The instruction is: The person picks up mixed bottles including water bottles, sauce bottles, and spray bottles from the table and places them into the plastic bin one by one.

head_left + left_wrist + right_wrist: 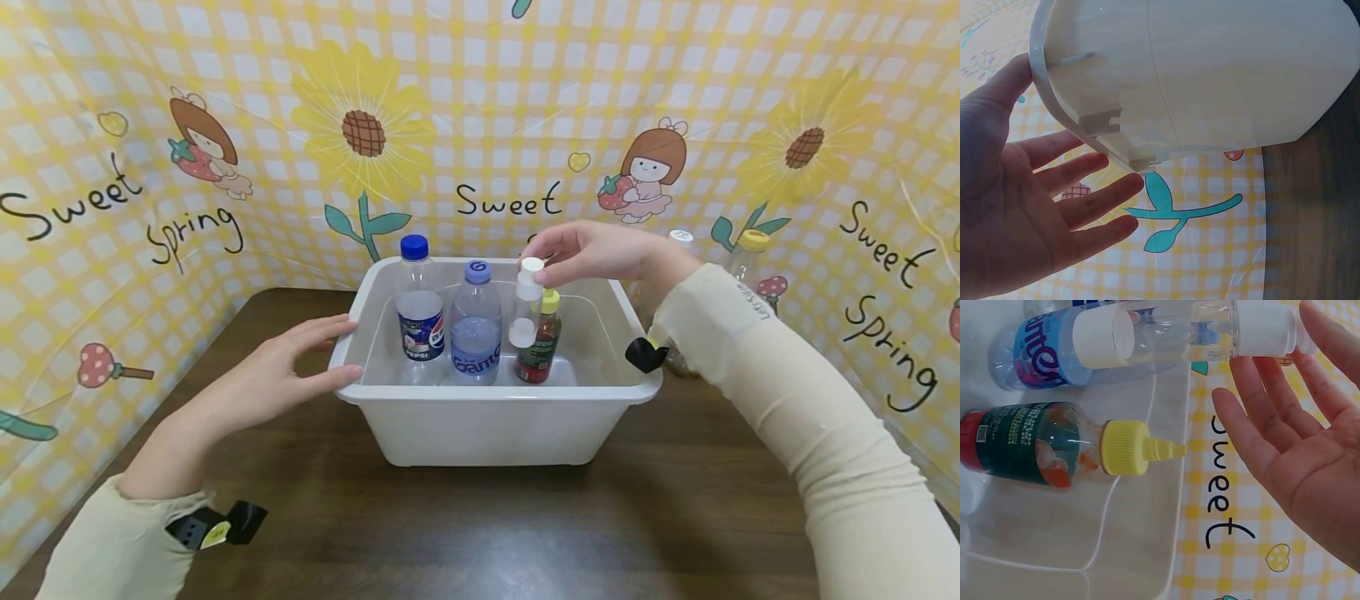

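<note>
I've got left hand [281, 367], fingers apart, touching a white tub [495, 392], right hand [592, 254] pinching the top of a clear bottle [527, 312], raised over the tub near 3 upright bottles [476, 329], checkered backdrop [480, 100] behind.

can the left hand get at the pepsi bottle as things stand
Likely yes: the left hand touches the tub and holds no bottle; the Pepsi bottle stands nearest it, with only the tub's wall between.

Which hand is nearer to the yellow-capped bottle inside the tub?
Right. The right hand pinches a white-capped bottle just beside the yellow-capped bottle; the left hand touches the tub at its left end, beyond the Pepsi bottle.
</note>
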A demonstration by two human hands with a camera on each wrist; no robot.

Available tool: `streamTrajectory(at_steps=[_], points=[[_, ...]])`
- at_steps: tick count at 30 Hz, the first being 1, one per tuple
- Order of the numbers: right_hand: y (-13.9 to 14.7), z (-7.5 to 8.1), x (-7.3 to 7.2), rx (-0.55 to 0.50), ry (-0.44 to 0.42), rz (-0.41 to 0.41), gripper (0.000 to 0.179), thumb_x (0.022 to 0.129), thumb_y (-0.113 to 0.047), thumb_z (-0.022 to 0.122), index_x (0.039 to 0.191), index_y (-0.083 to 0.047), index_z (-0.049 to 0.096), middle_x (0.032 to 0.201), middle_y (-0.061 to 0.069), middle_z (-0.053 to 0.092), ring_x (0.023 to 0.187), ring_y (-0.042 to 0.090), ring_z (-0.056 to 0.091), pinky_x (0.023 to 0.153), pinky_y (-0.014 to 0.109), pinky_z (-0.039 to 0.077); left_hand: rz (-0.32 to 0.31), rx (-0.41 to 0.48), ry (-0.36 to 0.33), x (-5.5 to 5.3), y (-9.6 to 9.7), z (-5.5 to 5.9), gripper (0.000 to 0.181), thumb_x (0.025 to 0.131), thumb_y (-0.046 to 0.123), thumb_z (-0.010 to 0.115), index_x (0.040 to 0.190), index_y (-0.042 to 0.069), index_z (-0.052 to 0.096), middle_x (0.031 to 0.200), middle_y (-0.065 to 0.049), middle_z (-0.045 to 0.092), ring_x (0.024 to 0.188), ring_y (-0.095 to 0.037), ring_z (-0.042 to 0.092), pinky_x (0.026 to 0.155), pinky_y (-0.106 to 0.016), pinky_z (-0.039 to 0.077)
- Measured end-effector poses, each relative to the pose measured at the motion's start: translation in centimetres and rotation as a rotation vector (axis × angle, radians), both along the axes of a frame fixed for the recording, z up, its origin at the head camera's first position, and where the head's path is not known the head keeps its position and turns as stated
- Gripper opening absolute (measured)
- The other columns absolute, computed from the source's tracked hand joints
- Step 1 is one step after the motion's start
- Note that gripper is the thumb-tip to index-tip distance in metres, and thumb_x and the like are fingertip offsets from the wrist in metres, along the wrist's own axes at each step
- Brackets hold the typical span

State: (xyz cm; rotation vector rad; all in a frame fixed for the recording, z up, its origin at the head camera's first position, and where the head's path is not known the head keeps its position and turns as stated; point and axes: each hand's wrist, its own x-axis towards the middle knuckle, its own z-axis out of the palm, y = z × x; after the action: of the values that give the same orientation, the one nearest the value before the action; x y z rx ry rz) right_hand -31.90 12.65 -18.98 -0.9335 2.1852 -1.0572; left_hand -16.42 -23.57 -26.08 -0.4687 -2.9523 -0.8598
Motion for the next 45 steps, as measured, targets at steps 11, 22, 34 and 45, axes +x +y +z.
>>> streamTrajectory(at_steps=[11,22,34,45], points=[[-1.3,-1.1,-0.4,0.042,-0.004,0.043,0.030,0.088,-0.015,0.064,0.117,-0.010,0.058,0.109,0.001,0.061,0.105,0.020,0.057,0.096,0.041,0.044,-0.003,0.001,0.001,-0.1,0.0,0.0,0.065,0.089,0.044,0.059,0.142,0.012,0.039,0.149,-0.014,0.034,0.125,-0.037,0.044,0.093,-0.059,0.042],[-3.2,-2.0,-0.3,0.045,-0.043,0.102,0.032,0.088,-0.013,0.064,0.118,-0.007,0.057,0.110,0.002,0.062,0.107,0.021,0.056,0.099,0.046,0.043,-0.004,0.012,0.001,-0.1,0.0,-0.1,0.065,0.089,0.044,0.060,0.142,0.011,0.040,0.149,-0.015,0.034,0.125,-0.037,0.044,0.093,-0.059,0.042],[-4.8,-2.6,-0.2,0.086,-0.035,0.154,0.032,0.087,-0.015,0.065,0.118,-0.009,0.058,0.117,0.004,0.059,0.110,0.021,0.055,0.097,0.038,0.047,-0.010,0.014,0.010,-0.1,-0.1,-0.1,0.065,0.089,0.043,0.060,0.141,0.010,0.040,0.149,-0.014,0.034,0.125,-0.037,0.044,0.093,-0.059,0.041],[-6.4,-3.5,-0.2,0.100,-0.104,0.200,0.029,0.088,-0.015,0.064,0.116,-0.013,0.059,0.122,0.004,0.058,0.113,0.020,0.053,0.098,0.036,0.045,-0.008,0.013,0.008,-0.2,-0.1,-0.2,0.064,0.089,0.043,0.060,0.141,0.012,0.040,0.149,-0.014,0.035,0.125,-0.036,0.045,0.092,-0.059,0.042]])
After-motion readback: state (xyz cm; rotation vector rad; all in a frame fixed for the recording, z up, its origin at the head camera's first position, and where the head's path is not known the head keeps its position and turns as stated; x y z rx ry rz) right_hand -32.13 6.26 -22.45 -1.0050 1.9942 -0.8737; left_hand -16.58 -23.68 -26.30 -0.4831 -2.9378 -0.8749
